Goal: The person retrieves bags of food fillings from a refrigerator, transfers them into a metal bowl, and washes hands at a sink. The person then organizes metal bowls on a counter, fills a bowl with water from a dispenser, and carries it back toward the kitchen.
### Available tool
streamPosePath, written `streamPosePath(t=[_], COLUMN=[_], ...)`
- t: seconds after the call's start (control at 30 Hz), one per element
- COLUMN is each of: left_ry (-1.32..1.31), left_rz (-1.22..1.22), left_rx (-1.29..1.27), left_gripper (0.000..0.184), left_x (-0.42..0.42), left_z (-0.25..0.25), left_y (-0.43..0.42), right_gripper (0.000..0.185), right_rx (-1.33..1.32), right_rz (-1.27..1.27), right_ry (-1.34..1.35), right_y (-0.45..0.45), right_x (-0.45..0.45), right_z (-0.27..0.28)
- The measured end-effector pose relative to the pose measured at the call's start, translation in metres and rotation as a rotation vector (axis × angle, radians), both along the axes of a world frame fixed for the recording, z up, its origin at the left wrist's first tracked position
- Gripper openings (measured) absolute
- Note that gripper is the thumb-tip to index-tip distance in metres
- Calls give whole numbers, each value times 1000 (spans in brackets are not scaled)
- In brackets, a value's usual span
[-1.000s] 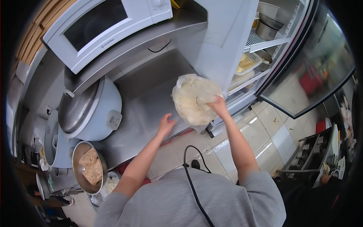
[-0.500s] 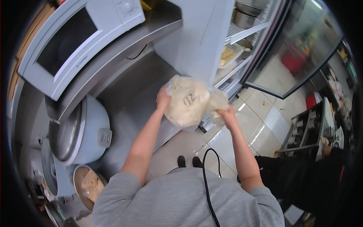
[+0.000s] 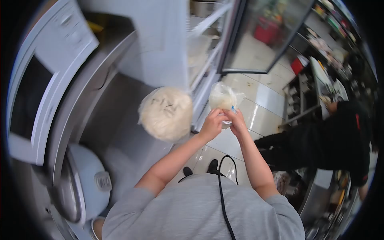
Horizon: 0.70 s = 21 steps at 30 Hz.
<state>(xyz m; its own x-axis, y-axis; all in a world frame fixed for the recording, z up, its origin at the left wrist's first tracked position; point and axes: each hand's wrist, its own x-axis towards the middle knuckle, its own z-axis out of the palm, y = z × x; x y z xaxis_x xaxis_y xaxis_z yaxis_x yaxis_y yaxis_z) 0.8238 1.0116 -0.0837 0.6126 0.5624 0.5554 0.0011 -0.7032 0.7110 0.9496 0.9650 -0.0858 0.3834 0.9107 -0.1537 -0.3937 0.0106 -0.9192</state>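
Note:
In front of me, both hands meet at a small clear plastic bag (image 3: 221,95) with pale contents and a bit of blue on it. My left hand (image 3: 213,125) has its fingers closed on the bag's lower edge. Beside it, my right hand (image 3: 237,122) grips the same bag, fingertips touching those of the left. A large round plastic bag (image 3: 167,114) of pale food, with dark handwriting on top, rests on the steel counter (image 3: 116,106) to the left, apart from both hands. What exactly either bag contains I cannot make out.
A fridge with wire shelves stands ahead, its glass door (image 3: 264,44) swung out to the right. Left are a white microwave (image 3: 38,88) and a large blue-grey cooker (image 3: 90,180). A person in black (image 3: 340,138) is at the right by a rack. A black cable (image 3: 221,188) hangs over my shirt.
The large bag has left my hands and now lies on the counter. My left hand has moved right to join my right hand on the small bag. The view has turned rightward.

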Motion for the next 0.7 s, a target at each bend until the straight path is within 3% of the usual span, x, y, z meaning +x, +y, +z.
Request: streamPosePath(t=[0.17,0.23,0.27,0.3,0.37,0.4,0.47,0.57,0.63,0.67,0.7], left_ry=[82,55,119,134,-4,-49,-138,-249,-253,-280,-307], left_rz=[-258,-149,-372,-403,-762,-674,-699,-653,-611,-570,-530], left_rx=[8,-509,-1129,-1111,-1663,-1554,-1585,-1666,-1701,-1697,-1692], left_gripper=[40,67,78,78,76,73,63,49,44,38,33], left_x=[64,98,112,129,168,181,214,245,263,271,284], left_z=[16,9,22,19,7,30,16,-11,-26,-33,-40], left_y=[-35,-42,-38,-28,-8,-9,12,43,63,73,82], right_gripper=[24,24,26,28,31,32,34,34,34,34,35], right_rx=[51,45,46,63,45,10,168,113,67,62,60], right_rz=[-430,-628,-640,-640,-577,-514,-395,-213,-70,-79,-54], right_ry=[-182,-473,-567,-589,-682,-749,-623,-460,-929,-932,-1125], right_y=[-26,-34,-37,-39,-42,-43,-39,-26,-11,-3,6], right_x=[95,132,145,156,169,174,183,210,234,243,251], right_z=[-4,-4,-3,-4,-4,-9,-14,-15,-10,-5,-1])
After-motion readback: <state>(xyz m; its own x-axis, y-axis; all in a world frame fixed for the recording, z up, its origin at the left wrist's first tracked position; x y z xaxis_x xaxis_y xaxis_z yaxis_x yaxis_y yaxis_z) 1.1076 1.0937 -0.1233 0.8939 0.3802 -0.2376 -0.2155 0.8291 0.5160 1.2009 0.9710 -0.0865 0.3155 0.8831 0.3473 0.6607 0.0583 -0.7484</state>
